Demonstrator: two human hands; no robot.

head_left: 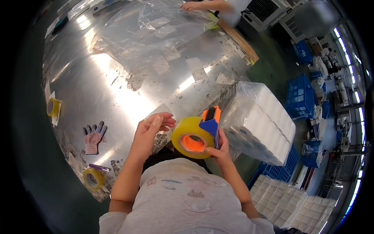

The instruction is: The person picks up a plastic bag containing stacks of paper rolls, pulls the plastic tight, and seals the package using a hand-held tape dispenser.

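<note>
My right hand (220, 150) grips a tape dispenser (209, 121) with an orange and blue head. A large roll of yellowish tape (180, 134) is mounted on its orange hub. Just left of the roll, my left hand (154, 125) hovers over the table edge, its fingers loosely bent and the thumb apart from them. A small clear patch (163, 110) shows behind those fingers; whether they touch it is unclear. To the right of the dispenser stands a clear plastic bag (257, 121) packed with white rolls.
On the metal table (78, 93) lie a striped glove (92, 139), two tape rolls (93, 179) (53, 107) and a purple cutter (99, 167). Clear plastic film (136, 31) covers the far part, where another person's hand (191, 6) rests. Blue crates (300, 95) and wrapped white stacks (276, 199) stand right.
</note>
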